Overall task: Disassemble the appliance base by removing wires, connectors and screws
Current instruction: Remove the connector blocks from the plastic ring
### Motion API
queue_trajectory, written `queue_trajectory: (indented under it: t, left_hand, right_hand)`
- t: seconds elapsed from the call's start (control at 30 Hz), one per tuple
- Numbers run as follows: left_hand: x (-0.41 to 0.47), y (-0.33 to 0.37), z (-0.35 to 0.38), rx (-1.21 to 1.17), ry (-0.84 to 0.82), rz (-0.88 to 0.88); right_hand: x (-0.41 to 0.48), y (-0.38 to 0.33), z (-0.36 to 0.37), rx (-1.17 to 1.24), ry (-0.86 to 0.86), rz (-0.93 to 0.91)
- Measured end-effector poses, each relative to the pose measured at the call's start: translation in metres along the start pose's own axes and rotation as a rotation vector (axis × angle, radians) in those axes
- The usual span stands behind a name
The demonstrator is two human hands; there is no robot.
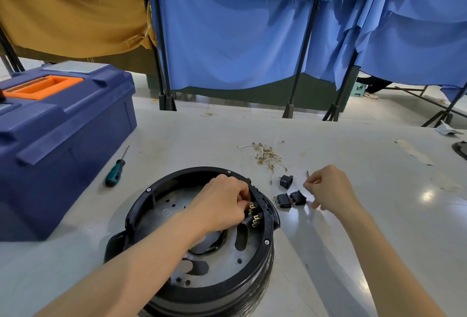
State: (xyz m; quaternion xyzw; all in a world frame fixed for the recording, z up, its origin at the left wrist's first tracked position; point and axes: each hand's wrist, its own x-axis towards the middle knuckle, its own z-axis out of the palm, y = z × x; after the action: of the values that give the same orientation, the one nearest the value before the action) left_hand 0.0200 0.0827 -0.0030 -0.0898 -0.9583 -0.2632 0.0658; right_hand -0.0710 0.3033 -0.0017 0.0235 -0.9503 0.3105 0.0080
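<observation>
the appliance base (182,174) sits open side up on the white table (366,215) right in front, and the left hand (222,205) is down inside it at the right rim, fingers curled round a mounted switch (253,211) with brass tabs. the right hand (328,187) hovers just right of the base, thumb and forefinger drawn together (can't tell if anything's pinched), beside two loose switches (290,199) and a black socket (286,180). further out: a wire pile (267,155), a teal-handled screwdriver (115,175) and a blue toolbox (58,139).
</observation>
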Motion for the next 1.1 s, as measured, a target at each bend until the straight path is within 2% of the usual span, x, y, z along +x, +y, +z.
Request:
queue_trajectory:
  t: [0.07, 0.1, 0.2, 0.3, 0.5, 0.7, 0.77, 0.93, 1.1]
  left_hand:
    - [0.0, -0.002, -0.005, -0.023, -0.023, -0.013]
    - [0.0, -0.003, -0.008, -0.032, -0.035, -0.017]
    - [-0.002, -0.006, -0.016, -0.105, -0.113, -0.025]
    - [-0.006, -0.008, -0.022, -0.261, -0.189, -0.042]
    - [-0.008, -0.009, -0.023, -0.406, -0.166, -0.031]
    - [-0.012, -0.002, -0.023, -0.437, -0.139, -0.006]
    - [-0.014, 0.001, -0.022, -0.383, -0.13, 0.015]
    - [-0.018, 0.011, -0.021, -0.044, -0.053, 0.097]
    - [-0.022, 0.016, -0.015, 0.157, -0.076, 0.106]
  right_hand:
    - [-0.005, -0.008, -0.008, 0.048, 0.021, -0.074]
    - [-0.009, -0.013, -0.012, 0.133, -0.027, -0.126]
    - [-0.025, -0.033, -0.016, 0.352, -0.33, -0.29]
    - [-0.034, -0.045, -0.015, 0.334, -0.545, -0.402]
    - [-0.036, -0.047, -0.012, 0.347, -0.619, -0.449]
    - [-0.033, -0.044, -0.016, 0.327, -0.688, -0.457]
    - [-0.033, -0.044, -0.015, 0.325, -0.688, -0.459]
    - [-0.033, -0.046, -0.011, 0.319, -0.693, -0.434]
    - [-0.035, -0.047, -0.01, 0.32, -0.681, -0.413]
